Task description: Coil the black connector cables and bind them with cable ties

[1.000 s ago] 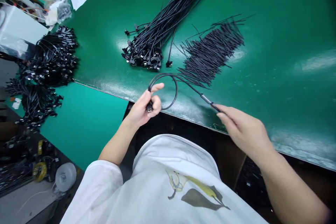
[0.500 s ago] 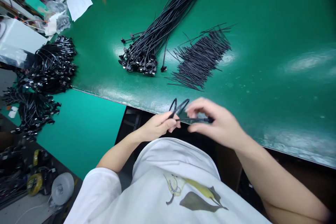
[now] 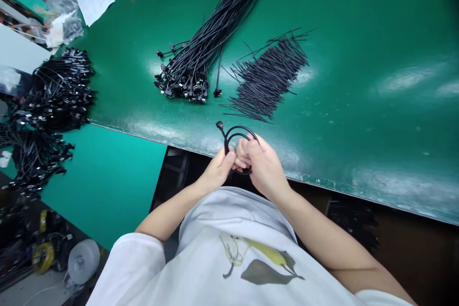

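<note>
Green workbench mat [image 3: 340,105], bundled black cables [image 3: 193,69] on far side. Near edge: black cable [image 3: 241,131] looped, connector end far left. Left hand [image 3: 217,169], right hand [image 3: 261,165] pressed together, pinching loop.

Nothing can be read on the black cable [image 3: 238,128] or the white paper sheet [image 3: 95,0].

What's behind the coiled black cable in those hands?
Green workbench mat shows through the coil; its lower part is covered by the left hand and right hand.
</note>
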Available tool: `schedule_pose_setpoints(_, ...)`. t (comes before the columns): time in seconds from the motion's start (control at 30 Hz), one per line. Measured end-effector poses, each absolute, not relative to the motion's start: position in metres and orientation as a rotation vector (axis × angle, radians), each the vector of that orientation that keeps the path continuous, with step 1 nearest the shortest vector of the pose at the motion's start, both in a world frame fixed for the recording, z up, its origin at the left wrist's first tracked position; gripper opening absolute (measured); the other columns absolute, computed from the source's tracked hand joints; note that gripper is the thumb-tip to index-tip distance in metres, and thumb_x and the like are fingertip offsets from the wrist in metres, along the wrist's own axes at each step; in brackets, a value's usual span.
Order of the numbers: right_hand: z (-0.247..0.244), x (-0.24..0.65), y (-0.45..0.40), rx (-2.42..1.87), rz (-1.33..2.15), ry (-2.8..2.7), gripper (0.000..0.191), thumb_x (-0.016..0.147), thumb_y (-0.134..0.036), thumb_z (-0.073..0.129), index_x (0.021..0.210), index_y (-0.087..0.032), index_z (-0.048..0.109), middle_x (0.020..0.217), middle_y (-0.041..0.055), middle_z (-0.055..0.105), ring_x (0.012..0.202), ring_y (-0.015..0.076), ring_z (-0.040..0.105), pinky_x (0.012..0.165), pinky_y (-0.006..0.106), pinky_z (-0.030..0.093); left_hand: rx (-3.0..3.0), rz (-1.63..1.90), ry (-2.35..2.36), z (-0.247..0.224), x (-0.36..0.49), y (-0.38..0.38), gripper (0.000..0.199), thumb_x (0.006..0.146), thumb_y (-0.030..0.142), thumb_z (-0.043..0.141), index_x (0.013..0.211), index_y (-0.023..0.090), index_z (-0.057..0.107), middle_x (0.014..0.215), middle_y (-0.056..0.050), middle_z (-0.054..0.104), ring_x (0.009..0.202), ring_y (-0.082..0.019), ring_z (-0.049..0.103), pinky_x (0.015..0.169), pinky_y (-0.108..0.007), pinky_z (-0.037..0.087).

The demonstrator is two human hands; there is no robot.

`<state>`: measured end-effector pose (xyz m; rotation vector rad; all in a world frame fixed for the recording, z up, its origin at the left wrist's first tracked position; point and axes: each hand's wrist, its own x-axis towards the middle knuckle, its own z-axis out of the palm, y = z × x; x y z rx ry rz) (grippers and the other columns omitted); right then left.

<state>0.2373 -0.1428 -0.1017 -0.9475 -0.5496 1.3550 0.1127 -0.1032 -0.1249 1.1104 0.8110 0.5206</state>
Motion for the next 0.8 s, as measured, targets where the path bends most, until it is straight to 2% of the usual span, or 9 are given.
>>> schedule_pose_setpoints(0.1,-0.108,0.241,-0.147,-1.139,1.226,-0.674,0.044,0.094,-0.062,0.054,0.079,-0.023,0.04,0.066,-0.0045,0.037,0.059,0.0101,0.04,0.056,0.026,0.039,1.317,0.404,0.764,-0.121,0.106,-0.101,0.051,0.086,0.069,0.056,0.088,0.019,0.044,0.082,0.0,0.056,0.074,-0.013,0.056,0.075,-0.03,0.048)
schedule_pose_setpoints(0.2,-0.108,0.255,-0.15,-1.224,1.331,-0.844,0.041,0.094,-0.061,0.054,0.083,-0.022,0.047,0.072,-0.0025,0.044,0.067,0.0105,0.045,0.064,0.027,0.042,1.472,0.353,0.819,-0.115,0.097,-0.095,0.037,0.095,0.055,0.049,0.098,0.019,0.046,0.086,-0.001,0.055,0.077,-0.013,0.057,0.079,-0.031,0.048)
schedule_pose_setpoints(0.27,-0.101,0.262,-0.152,-1.145,1.493,-0.825,0.045,0.089,-0.063,0.06,0.082,-0.02,0.049,0.071,-0.0028,0.042,0.063,0.0092,0.041,0.06,0.025,0.04,1.555,0.322,0.878,-0.114,0.093,-0.092,0.028,0.1,0.044,0.042,0.108,0.018,0.047,0.086,-0.001,0.056,0.077,-0.014,0.059,0.081,-0.031,0.049)
schedule_pose_setpoints(0.37,-0.088,0.261,-0.152,-0.965,1.618,-0.577,0.058,0.079,-0.074,0.065,0.073,-0.02,0.043,0.066,-0.005,0.032,0.055,0.0069,0.028,0.048,0.023,0.03,1.664,0.248,0.847,-0.116,0.093,-0.094,0.025,0.1,0.032,0.038,0.12,0.018,0.043,0.091,-0.003,0.061,0.08,-0.015,0.062,0.082,-0.032,0.05)
schedule_pose_setpoints(0.53,-0.087,0.246,-0.149,-1.046,1.423,-0.448,0.06,0.081,-0.074,0.061,0.068,-0.021,0.036,0.06,-0.0071,0.023,0.049,0.0054,0.019,0.042,0.02,0.02,1.727,0.165,0.761,-0.119,0.101,-0.102,0.028,0.098,0.025,0.034,0.124,0.016,0.038,0.089,-0.004,0.066,0.078,-0.016,0.066,0.08,-0.033,0.052)
schedule_pose_setpoints(0.6,-0.092,0.242,-0.149,-1.114,1.272,-0.526,0.056,0.085,-0.072,0.058,0.07,-0.021,0.039,0.063,-0.0053,0.029,0.049,0.0067,0.026,0.042,0.02,0.027,1.759,0.147,0.781,-0.116,0.104,-0.103,0.028,0.099,0.026,0.034,0.124,0.016,0.039,0.088,-0.005,0.067,0.078,-0.017,0.066,0.078,-0.033,0.052)
schedule_pose_setpoints(0.63,-0.095,0.241,-0.15,-1.154,1.185,-0.602,0.054,0.086,-0.071,0.057,0.072,-0.021,0.042,0.068,-0.0029,0.036,0.053,0.0079,0.034,0.043,0.021,0.033,1.778,0.134,0.785,-0.114,0.105,-0.103,0.027,0.099,0.027,0.034,0.124,0.016,0.039,0.089,-0.005,0.068,0.078,-0.017,0.066,0.077,-0.032,0.052)
schedule_pose_setpoints(0.73,-0.102,0.241,-0.151,-1.273,0.973,-0.827,0.051,0.085,-0.067,0.061,0.072,-0.02,0.05,0.103,0.0076,0.056,0.078,0.0134,0.055,0.054,0.024,0.047,1.818,0.074,0.812,-0.107,0.107,-0.104,0.025,0.099,0.027,0.035,0.12,0.016,0.041,0.092,-0.008,0.069,0.079,-0.019,0.067,0.075,-0.033,0.051)
schedule_pose_setpoints(0.8,-0.104,0.244,-0.151,-1.285,1.02,-0.81,0.046,0.084,-0.061,0.067,0.073,-0.02,0.049,0.109,0.0079,0.06,0.079,0.014,0.058,0.054,0.024,0.049,1.828,0.024,0.819,-0.107,0.108,-0.105,0.025,0.099,0.026,0.034,0.119,0.014,0.043,0.096,-0.011,0.07,0.081,-0.02,0.068,0.077,-0.035,0.051)
